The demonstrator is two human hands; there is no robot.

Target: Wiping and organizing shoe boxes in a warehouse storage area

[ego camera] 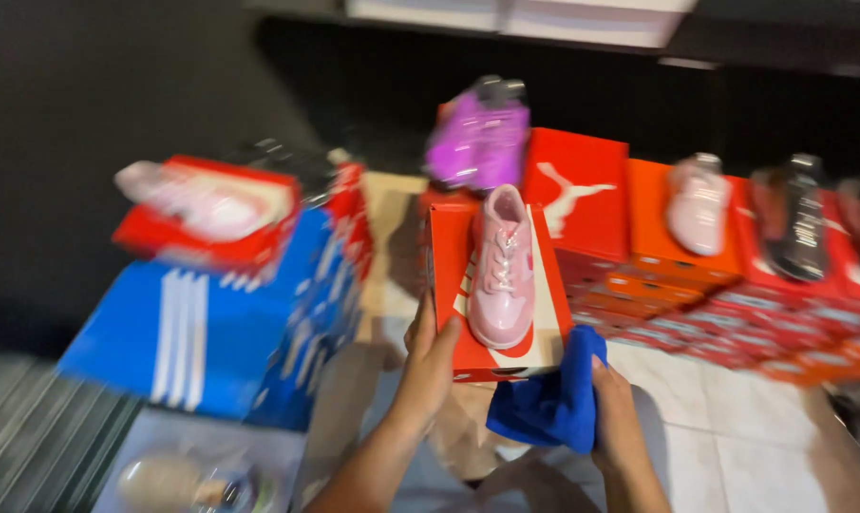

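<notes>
My left hand grips the near left edge of an orange shoe box. A pale pink sneaker lies on the box's lid, toe toward me. My right hand supports the box's near right corner and also holds a blue cloth bunched under that corner. The box is lifted in front of me above the floor. The whole view is blurred by motion.
A blue striped shoe box stands at left with a red box and a light shoe on top. Behind are red and orange boxes bearing a purple shoe, a pink shoe and a black shoe. White tiled floor lies at right.
</notes>
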